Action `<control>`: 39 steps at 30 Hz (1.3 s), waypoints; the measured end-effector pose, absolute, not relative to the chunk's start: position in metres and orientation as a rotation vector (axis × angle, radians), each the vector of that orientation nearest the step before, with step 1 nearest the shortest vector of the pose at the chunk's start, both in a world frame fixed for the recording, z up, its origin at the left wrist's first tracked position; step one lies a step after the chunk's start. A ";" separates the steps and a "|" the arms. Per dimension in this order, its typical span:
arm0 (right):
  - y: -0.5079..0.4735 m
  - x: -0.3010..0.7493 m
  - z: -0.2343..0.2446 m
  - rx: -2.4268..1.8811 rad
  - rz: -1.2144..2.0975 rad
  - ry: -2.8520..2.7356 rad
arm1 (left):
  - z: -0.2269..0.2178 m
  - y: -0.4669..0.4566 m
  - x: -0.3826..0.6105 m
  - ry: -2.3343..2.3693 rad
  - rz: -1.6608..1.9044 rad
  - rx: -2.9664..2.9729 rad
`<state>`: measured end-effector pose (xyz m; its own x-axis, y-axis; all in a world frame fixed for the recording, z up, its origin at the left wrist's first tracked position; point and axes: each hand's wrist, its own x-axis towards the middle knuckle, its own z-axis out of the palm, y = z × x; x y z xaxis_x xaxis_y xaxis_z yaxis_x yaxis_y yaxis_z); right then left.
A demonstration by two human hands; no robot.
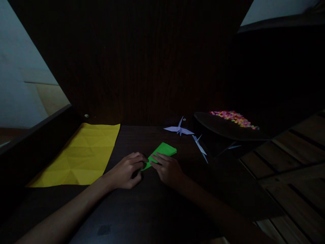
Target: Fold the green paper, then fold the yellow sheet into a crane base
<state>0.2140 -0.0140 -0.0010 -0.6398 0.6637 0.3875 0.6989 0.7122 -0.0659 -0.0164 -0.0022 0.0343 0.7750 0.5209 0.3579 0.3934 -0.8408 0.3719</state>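
forearms [68, 210] end in hands [129, 170] on green paper [164, 149]; shelf [214, 124] bears colourful pieces [233, 117].

Slim forearms [83, 203] (the right dimmed by shadow) are tapered toward bare wrists [109, 183]. Left hand [129, 170] and right hand [169, 170] are seen bare.

Green paper [164, 148]: partly hidden under right hand [170, 172] | left forearm [73, 206]: cut off, lower left | pink-yellow pieces [235, 117], right: indistinct
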 end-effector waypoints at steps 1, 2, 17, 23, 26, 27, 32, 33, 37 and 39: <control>-0.013 0.215 -0.001 -1.076 -0.112 -2.521 | 0.035 -0.003 -0.015 0.690 0.674 2.663; -0.012 0.217 -0.002 -1.098 -0.102 -2.511 | 0.036 -0.003 -0.015 0.672 0.681 2.635; -0.010 0.215 0.003 -1.221 -0.116 -2.362 | 0.021 0.001 -0.013 0.677 0.582 2.655; -0.010 0.213 0.005 -1.318 -0.096 -2.308 | 0.020 0.001 -0.013 0.637 0.498 2.776; -0.008 0.215 0.005 -1.358 -0.086 -2.280 | 0.020 -0.001 -0.013 0.639 0.461 2.793; -0.007 0.217 0.005 -1.367 -0.084 -2.272 | 0.020 -0.002 -0.013 0.642 0.439 2.799; 0.001 0.225 -0.001 -1.386 -0.103 -2.239 | 0.022 -0.004 -0.011 0.630 0.374 2.823; 0.003 0.226 -0.002 -1.384 -0.106 -2.232 | 0.022 -0.004 -0.011 0.624 0.375 2.828; 0.006 0.230 -0.004 -1.381 -0.121 -2.204 | 0.025 -0.005 -0.009 0.578 0.417 2.836; 0.007 0.232 -0.002 -1.375 -0.135 -2.203 | 0.026 -0.005 -0.008 0.549 0.430 2.835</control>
